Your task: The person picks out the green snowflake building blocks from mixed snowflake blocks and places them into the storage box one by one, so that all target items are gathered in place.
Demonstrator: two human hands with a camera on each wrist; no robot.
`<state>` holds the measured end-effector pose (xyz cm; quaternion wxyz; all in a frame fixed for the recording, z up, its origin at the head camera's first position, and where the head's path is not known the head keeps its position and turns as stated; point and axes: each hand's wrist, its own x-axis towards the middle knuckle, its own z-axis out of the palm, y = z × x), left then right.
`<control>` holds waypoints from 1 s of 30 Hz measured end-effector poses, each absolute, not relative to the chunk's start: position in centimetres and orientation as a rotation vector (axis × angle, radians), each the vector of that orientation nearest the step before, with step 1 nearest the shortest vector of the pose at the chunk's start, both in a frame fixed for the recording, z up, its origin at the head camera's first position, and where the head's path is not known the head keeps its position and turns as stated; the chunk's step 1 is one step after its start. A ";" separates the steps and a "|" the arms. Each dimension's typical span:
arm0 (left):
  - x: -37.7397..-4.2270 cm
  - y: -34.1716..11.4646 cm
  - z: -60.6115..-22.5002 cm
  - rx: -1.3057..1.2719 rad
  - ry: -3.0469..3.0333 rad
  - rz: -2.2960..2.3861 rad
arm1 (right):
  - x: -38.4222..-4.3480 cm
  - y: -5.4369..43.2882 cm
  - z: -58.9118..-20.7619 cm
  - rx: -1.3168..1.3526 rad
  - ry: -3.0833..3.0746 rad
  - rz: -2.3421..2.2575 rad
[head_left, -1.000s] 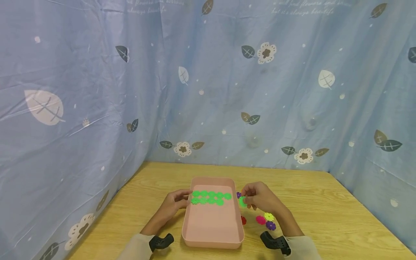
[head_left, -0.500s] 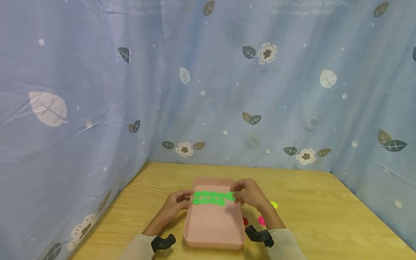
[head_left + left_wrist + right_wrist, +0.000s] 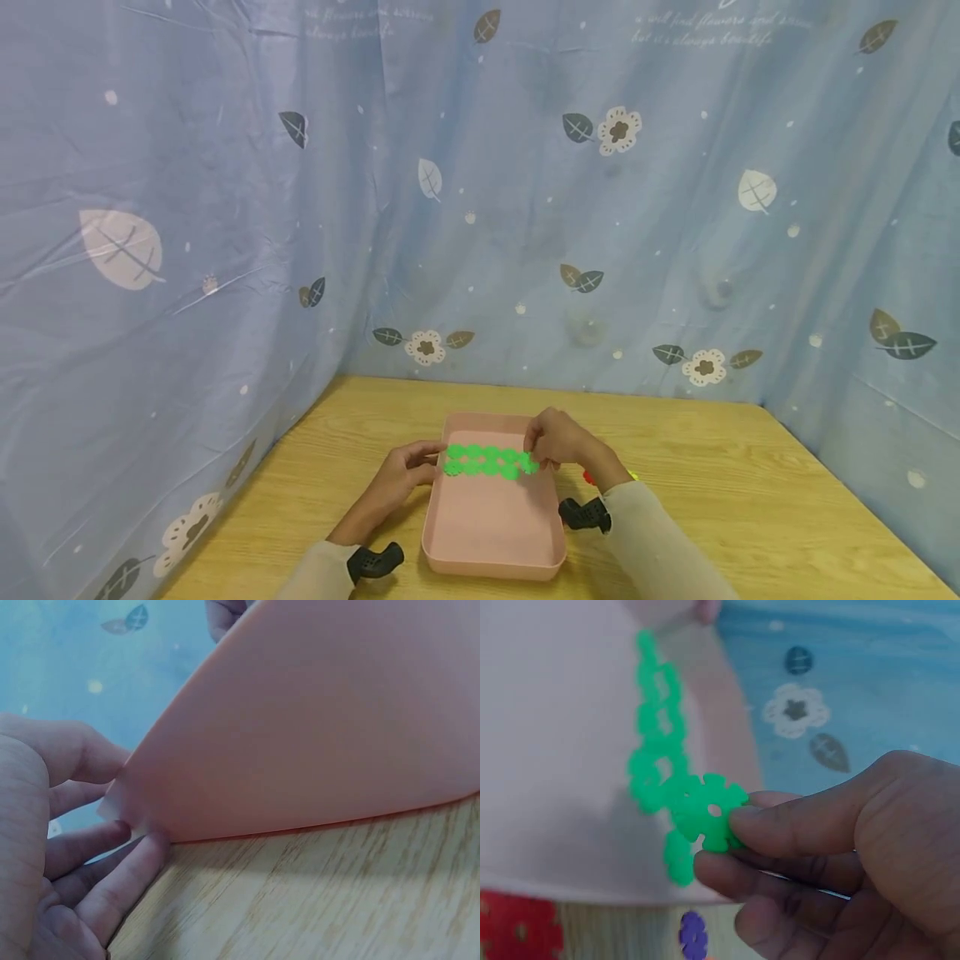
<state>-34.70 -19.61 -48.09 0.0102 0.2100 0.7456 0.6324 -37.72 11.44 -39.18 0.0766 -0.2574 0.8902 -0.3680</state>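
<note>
My right hand (image 3: 557,437) pinches a green flower-shaped plastic disc (image 3: 701,806) between thumb and fingertips, over the right side of the pink tray (image 3: 495,529). The notched rim and central hole of the disc show in the right wrist view. Inside the tray lie several similar green discs (image 3: 491,461), in two rows near its far half. In the right wrist view the held disc overlaps these discs, so contact is hard to judge. My left hand (image 3: 405,475) touches the outside of the tray's left wall (image 3: 300,735) with its fingertips, close to the rim.
On the wooden table (image 3: 690,467), right of the tray, a red piece (image 3: 589,477) and a yellow piece (image 3: 634,476) show partly behind the right arm. A purple piece (image 3: 694,935) lies near the tray's edge. A blue patterned curtain (image 3: 525,208) stands behind and beside the table.
My right hand has carried a green disc from beside the tray leftward over its right rim to the end of the green rows. The left hand stays at the left wall.
</note>
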 end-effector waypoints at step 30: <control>-34.9 -19.9 -48.0 0.664 2.304 1.983 | -39.2 11.6 -42.3 -1.068 2.972 -0.714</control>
